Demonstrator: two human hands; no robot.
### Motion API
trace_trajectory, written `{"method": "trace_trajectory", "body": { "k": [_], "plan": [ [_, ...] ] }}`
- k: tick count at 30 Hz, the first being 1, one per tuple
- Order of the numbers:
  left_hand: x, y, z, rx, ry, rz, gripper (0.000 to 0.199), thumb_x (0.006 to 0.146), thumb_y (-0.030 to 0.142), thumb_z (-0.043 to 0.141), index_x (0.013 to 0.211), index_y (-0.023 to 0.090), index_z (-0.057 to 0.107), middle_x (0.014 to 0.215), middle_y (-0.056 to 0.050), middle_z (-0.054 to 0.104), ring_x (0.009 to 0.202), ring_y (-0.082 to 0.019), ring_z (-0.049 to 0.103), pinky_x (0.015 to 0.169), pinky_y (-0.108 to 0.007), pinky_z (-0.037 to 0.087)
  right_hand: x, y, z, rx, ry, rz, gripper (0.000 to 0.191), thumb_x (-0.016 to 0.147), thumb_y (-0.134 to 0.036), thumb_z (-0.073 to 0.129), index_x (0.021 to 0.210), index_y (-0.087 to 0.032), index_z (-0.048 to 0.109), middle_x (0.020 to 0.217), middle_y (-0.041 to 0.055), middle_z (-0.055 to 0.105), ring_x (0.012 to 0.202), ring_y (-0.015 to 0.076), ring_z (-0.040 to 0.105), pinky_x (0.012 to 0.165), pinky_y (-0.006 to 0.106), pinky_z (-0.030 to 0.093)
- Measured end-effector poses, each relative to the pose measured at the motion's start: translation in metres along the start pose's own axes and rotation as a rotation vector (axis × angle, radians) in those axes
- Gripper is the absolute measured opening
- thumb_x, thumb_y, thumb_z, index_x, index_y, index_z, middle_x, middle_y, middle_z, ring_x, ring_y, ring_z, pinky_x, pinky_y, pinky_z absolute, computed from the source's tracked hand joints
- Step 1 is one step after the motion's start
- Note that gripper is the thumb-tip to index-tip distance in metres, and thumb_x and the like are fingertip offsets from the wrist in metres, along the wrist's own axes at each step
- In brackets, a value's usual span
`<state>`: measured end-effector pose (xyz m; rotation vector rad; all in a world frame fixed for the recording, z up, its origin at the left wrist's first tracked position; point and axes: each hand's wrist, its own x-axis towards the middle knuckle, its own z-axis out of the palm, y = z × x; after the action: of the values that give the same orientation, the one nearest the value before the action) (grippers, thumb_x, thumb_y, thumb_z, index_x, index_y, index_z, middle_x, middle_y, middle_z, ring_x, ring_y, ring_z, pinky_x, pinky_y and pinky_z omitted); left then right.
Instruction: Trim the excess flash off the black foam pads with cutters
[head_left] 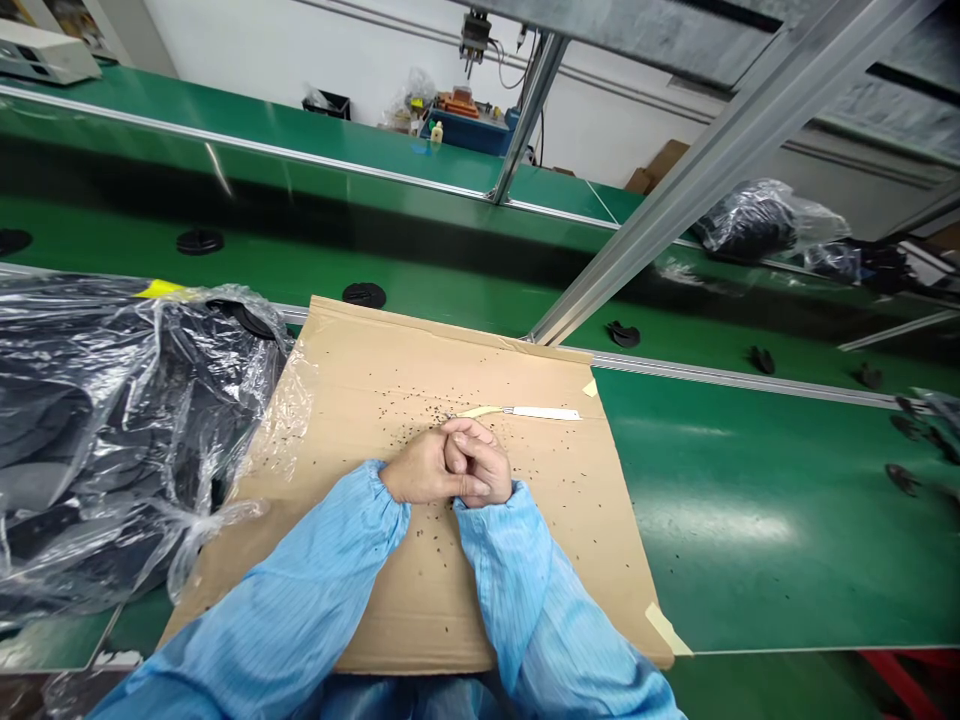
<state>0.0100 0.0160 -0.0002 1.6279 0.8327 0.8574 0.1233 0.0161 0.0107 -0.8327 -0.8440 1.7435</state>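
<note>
Head view. Left hand (416,468) and right hand (486,462) meet over the middle of a cardboard sheet (420,635), fingers folded in, left thumb lying across the right hand. No item shows in either; whether a small one is hidden in the clasp, cannot tell.

Slim yellow-and-white tool (546,413) lies on the cardboard just beyond the hands, yellow part toward the fingers, white handle to the right; probably set there to be within easy reach. Its tip is too small to identify.

Black specks (439,410) scattered on the sheet, densest by the tip. Judgement: cardboard shields the green bench (712,540) and catches specks; masking tape (666,628) at its near right corner likely stops sliding.

Left: clear plastic bag (214,400) of dark flat pieces, overlapping the sheet, presumably kept handy. Far side: black pads (200,241) spaced along a green strip (277,250).
</note>
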Motion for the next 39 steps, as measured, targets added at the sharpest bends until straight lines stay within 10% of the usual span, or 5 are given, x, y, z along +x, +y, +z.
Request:
{"method": "trace_trajectory", "body": {
  "k": [39],
  "plan": [
    [-0.0009, -0.0078, 0.0005, 0.003, 0.000, -0.004, 0.049, 0.066, 0.050, 0.073, 0.047, 0.013, 0.048, 0.049, 0.003, 0.046, 0.054, -0.009, 0.047, 0.053, -0.022, 0.039, 0.0000, -0.0006, 0.0006, 0.012, -0.004, -0.011, 0.019, 0.068, -0.032, 0.066, 0.079, -0.016, 0.068, 0.040, -0.0065, 0.042, 0.038, 0.0066, 0.029, 0.044, 0.022, 0.022]
  ]
}}
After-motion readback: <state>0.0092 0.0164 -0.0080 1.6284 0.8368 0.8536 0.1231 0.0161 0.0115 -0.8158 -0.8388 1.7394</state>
